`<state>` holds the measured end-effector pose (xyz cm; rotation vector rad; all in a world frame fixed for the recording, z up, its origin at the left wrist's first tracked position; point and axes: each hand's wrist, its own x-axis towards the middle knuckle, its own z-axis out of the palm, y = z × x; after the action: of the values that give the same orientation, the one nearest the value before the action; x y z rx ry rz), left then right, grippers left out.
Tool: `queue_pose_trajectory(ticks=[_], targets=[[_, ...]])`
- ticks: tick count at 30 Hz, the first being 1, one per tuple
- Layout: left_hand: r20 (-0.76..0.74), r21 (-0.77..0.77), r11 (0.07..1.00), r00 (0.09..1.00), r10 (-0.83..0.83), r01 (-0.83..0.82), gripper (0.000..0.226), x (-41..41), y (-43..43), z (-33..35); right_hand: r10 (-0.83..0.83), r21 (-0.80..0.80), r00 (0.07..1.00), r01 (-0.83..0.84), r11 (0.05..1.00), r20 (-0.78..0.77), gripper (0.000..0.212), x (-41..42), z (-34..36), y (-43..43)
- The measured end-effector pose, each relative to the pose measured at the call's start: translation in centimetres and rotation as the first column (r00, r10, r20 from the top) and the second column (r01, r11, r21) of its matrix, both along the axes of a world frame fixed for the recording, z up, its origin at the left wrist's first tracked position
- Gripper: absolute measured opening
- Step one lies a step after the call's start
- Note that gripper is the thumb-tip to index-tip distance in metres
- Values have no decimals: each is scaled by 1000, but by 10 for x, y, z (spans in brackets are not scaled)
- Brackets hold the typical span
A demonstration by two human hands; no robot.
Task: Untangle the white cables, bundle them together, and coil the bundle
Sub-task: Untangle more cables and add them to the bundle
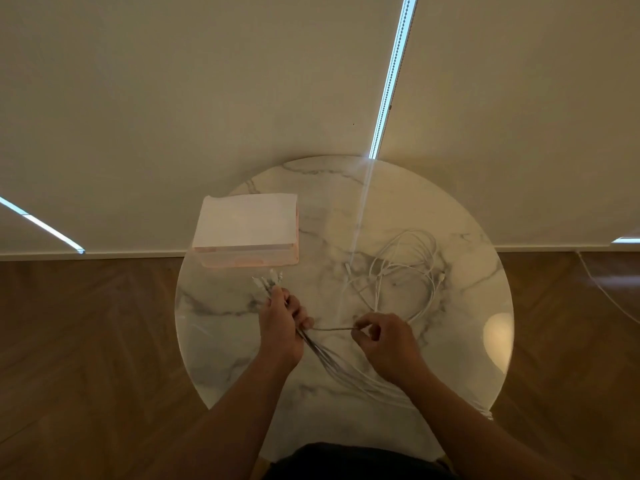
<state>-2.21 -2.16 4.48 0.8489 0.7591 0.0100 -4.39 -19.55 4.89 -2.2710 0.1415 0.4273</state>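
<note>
My left hand is closed around a bundle of several white cables; their plug ends fan out above my fist, and the strands run down to the right across the table. My right hand pinches one cable strand stretched taut between both hands. A loose tangle of white cables lies on the round marble table, just beyond my right hand, and trails back toward it.
A pink box with a white lid sits at the table's back left, close to the plug ends. Wooden floor surrounds the table, and a pale wall stands behind. Another thin cable lies on the floor at right.
</note>
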Motion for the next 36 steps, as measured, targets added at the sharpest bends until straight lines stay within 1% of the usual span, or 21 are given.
queue_pose_trajectory(ticks=[1, 2, 3, 4, 5, 6, 9, 12, 14, 16, 17, 18, 20, 22, 25, 26, 28, 29, 31, 33, 36], targets=[[3, 19, 999, 1000, -31, 31, 35, -3, -3, 0, -152, 300, 956, 226, 927, -249, 5, 4, 5, 3], [8, 29, 998, 998, -64, 64, 36, -6, -6, -1, -194, 533, 838, 485, 693, -510, 7, 10, 12, 6], [10, 34, 995, 995, -96, 96, 36, -9, -7, -1, -171, 610, 712, 681, 405, -681, 8, 16, 17, 7], [8, 38, 991, 992, -126, 126, 36, -13, -7, -1, -169, 595, 624, 780, 192, -763, 10, 24, 19, 5], [0, 45, 988, 989, -150, 149, 36, -15, -6, -1, -213, 557, 562, 826, 89, -799, 11, 34, 20, 1], [-13, 54, 984, 986, -167, 167, 36, -16, -4, -1, -266, 524, 519, 850, 57, -813, 10, 44, 21, -3], [-59, 121, 968, 975, -213, 219, 37, -17, 4, 3, -367, 441, 458, 887, 134, -810, 9, 64, 8, -16], [-90, 249, 916, 949, -302, 315, 38, -15, 7, 4, -335, 421, 481, 875, 238, -810, 16, 75, 2, -25], [-139, 382, 817, 901, -411, 432, 40, -15, 5, 4, -329, 443, 503, 863, 243, -799, 19, 82, 4, -25], [-228, 504, 666, 829, -511, 550, 44, -16, -4, 6, -358, 463, 535, 844, 270, -766, 19, 88, 6, -20], [-259, 514, 610, 787, -560, 603, 43, -16, -9, 9, -383, 471, 558, 829, 303, -736, 17, 90, 5, -16], [-267, 481, 585, 744, -612, 653, 41, -17, -16, 13, -410, 474, 580, 813, 337, -704, 13, 91, 7, -12], [-208, 344, 595, 677, -706, 726, 35, -18, -28, 21, -470, 463, 610, 792, 398, -638, 9, 95, 8, -7], [-138, 278, 641, 690, -711, 716, 30, -18, -34, 25, -519, 456, 615, 788, 413, -594, 10, 100, 8, -8], [-62, 277, 728, 767, -638, 627, 30, -13, -28, 23, -544, 447, 545, 837, 315, -638, 12, 101, -4, -19], [-46, 296, 728, 771, -636, 618, 30, -13, -26, 22, -529, 431, 516, 856, 286, -674, 11, 99, -8, -22], [-37, 352, 685, 741, -671, 638, 31, -15, -23, 21, -473, 395, 493, 870, 295, -730, 10, 96, -15, -25], [-38, 381, 650, 713, -700, 658, 31, -18, -25, 21, -441, 394, 499, 865, 311, -746, 12, 98, -17, -25], [-29, 416, 587, 656, -754, 694, 29, -23, -31, 23, -370, 448, 558, 825, 345, -743, 18, 109, -6, -21], [-1, 401, 581, 634, -773, 708, 25, -26, -35, 27, -345, 515, 632, 770, 376, -694, 19, 127, 13, -18], [13, 374, 586, 628, -778, 719, 27, -29, -26, 28, -514, 589, 683, 721, 364, -519, 22, 164, 46, -33]])
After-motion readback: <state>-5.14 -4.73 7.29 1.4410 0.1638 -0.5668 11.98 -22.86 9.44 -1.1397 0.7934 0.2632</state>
